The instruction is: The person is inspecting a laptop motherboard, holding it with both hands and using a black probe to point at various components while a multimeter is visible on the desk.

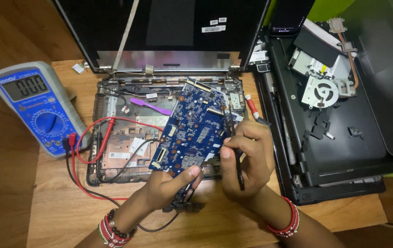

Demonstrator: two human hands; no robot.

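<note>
Head view: left hand (pixel 166 186) grips blue circuit board (pixel 196 128) tilted; right hand (pixel 247 158) pinches black probe (pixel 238 160).

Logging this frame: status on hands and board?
Left hand grips blue motherboard, tilted over opened laptop base. Right hand holds black probe against board. Red and black leads trail from multimeter.

Board (pixel 195 128) was glossy blue laminate with metal contacts; table (pixel 58 211) smooth grained wood; meter (pixel 38 108) matt blue-grey plastic; laptop base (pixel 118 151) bare metal and plastic; probe (pixel 238 160) black plastic.
</note>
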